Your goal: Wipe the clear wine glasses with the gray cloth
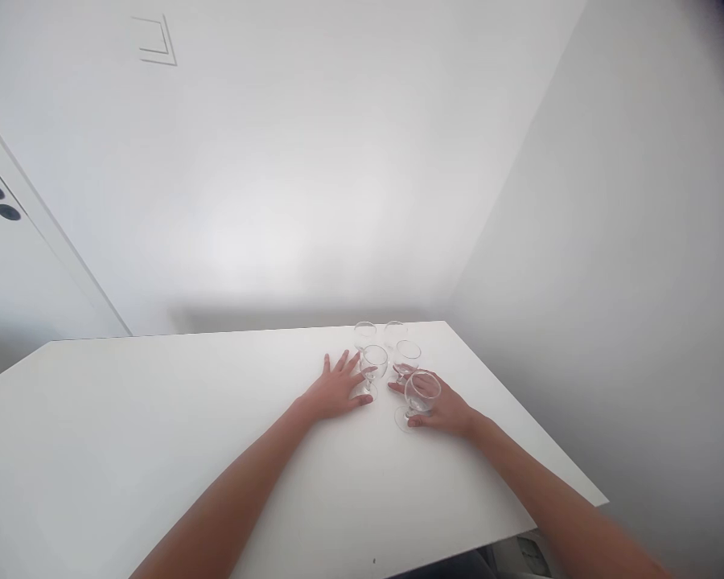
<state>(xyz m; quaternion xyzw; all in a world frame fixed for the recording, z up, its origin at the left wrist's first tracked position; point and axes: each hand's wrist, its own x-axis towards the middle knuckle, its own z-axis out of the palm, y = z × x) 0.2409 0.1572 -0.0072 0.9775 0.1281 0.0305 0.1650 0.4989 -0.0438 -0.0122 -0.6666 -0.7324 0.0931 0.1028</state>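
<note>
Several clear stemmed glasses stand upright in a cluster near the table's far right. My left hand point(336, 389) rests low with its fingers spread, at the left side of the near-left glass point(374, 363). Its thumb is in front of that glass's foot and a finger shows behind the bowl. My right hand point(450, 407) lies around the nearest glass point(423, 392), thumb by the stem and foot, other fingers stretched out behind it. Those fingertips reach towards the middle-right glass point(408, 354). Farther back stand a back-left glass point(365, 334) and a back-right glass point(396, 333).
The white table point(174, 434) ends close behind the glasses, by a white wall point(314, 161). A grey-white side wall point(627, 265) rises at the right. A door with dark handles point(5, 211) is at the far left. Part of a dark object shows below the near edge.
</note>
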